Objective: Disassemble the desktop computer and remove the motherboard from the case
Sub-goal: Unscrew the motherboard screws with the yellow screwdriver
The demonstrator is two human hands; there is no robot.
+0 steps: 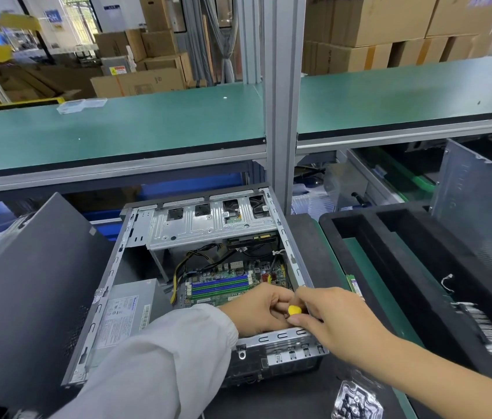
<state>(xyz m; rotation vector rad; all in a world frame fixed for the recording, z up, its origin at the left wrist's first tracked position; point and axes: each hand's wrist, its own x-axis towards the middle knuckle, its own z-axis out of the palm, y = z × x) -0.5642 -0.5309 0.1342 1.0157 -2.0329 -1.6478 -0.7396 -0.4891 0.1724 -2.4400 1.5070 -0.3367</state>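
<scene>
Both our hands meet at the case's [281, 335] near right corner — left hand [257, 309] and right hand [326, 316] pinching a yellow-handled tool [294, 310]. The motherboard [226, 285] lies just beyond, its long side running left-right — equally near both.

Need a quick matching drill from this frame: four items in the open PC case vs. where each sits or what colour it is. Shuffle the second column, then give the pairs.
Things:
1. power supply
2. drive cage
3. RAM slots
4. screwdriver handle

Descriptions:
A. yellow, between the left hand and right hand
B. blue and green strips on the motherboard
C. grey box with a white label, near left corner of the case
D. bare metal tray across the far end of the case

Pairs: 1-C, 2-D, 3-B, 4-A
</scene>
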